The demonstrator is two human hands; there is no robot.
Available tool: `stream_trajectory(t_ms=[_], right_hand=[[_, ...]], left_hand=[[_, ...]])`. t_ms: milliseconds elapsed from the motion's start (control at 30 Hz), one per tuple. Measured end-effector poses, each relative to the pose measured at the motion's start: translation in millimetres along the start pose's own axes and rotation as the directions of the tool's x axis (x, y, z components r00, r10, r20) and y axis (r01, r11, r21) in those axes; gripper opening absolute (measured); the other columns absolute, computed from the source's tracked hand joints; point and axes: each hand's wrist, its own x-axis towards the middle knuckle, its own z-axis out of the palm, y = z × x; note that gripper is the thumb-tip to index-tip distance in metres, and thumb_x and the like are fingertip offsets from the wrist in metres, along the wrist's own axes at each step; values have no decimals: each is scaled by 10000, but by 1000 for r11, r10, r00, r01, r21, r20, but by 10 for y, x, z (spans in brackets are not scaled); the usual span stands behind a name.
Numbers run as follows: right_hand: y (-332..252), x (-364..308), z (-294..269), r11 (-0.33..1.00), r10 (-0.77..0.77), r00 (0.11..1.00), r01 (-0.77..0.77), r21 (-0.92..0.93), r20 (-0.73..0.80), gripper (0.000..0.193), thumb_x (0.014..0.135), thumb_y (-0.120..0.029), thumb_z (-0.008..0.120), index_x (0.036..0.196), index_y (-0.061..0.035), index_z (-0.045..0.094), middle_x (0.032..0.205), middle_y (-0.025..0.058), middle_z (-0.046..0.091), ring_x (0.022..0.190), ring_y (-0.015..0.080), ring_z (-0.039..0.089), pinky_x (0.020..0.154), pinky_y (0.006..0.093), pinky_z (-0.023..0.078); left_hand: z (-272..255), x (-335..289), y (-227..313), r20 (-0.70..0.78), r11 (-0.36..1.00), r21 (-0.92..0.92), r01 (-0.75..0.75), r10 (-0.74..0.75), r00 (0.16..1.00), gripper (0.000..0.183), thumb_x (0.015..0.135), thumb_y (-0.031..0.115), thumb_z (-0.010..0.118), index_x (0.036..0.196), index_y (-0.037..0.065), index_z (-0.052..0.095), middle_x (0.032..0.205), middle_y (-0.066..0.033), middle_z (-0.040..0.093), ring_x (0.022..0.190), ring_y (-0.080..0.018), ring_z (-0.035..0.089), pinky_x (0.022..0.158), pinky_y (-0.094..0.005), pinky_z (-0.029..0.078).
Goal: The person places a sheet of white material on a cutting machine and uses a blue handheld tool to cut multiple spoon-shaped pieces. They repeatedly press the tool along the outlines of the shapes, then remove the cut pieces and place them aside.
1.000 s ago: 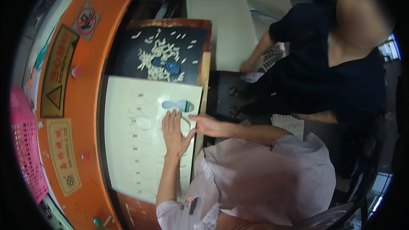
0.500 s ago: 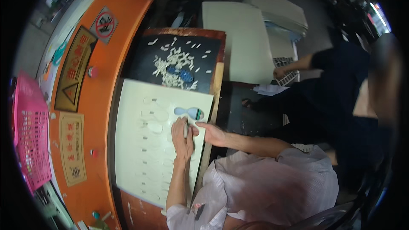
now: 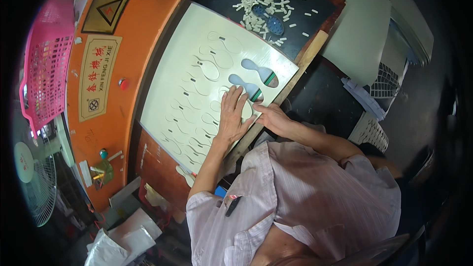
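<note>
An off-white sheet (image 3: pixel 170 69) marked with rows of sole-shaped cut outlines lies across the work surface. Near its right edge are two sole-shaped openings, with blue-grey showing through and a green strip across each; the upper opening (image 3: pixel 257 70) is in full view, the lower one partly covered. My left hand (image 3: pixel 231 118) rests on the sheet below them, fingers stretched out, partly over a pale sole-shaped piece (image 3: pixel 247 110). At the sheet's right edge, my right hand (image 3: pixel 275 119) has its thumb and fingers bent beside that piece. What they grip is partly hidden.
An orange machine (image 3: pixel 148 24) with red buttons stands along the left. Past the sheet, white scraps and a dark blue sole-shaped piece (image 3: pixel 267 19) lie on a black board. A wooden strip (image 3: pixel 315 44) edges it. A pink basket (image 3: pixel 47 64) and a fan (image 3: pixel 37 182) are far left.
A second sole-shaped opening now shows in the sheet where only one showed before. My left hand has gone from curled to stretched out. The view has shifted, and the person at right is mostly out of it.
</note>
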Motion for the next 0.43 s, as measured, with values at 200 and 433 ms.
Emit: stream_trajectory(t_ms=[200, 433], right_hand=[[2, 49, 11, 976, 113, 984, -136, 167, 139, 332, 1127, -286, 536, 1371, -65, 575, 1295, 27, 642, 1250, 162, 604, 1106, 424, 484], [53, 141, -155, 932, 95, 995, -84, -353, 15, 495, 1104, -307, 574, 1501, -27, 483, 1504, 108, 556, 1343, 203, 578, 1113, 433, 507]], left_hand=[[33, -41, -106, -54, 985, -164, 56, -65, 996, 629, 877, 276, 798, 1404, 15, 575, 1516, -222, 548, 1500, -420, 428, 1262, -571, 275], [-164, -175, -22, -115, 524, -800, 291, -611, 783, 412, 1048, 251, 646, 1392, 26, 617, 1483, -195, 609, 1447, -356, 519, 1249, -543, 308]])
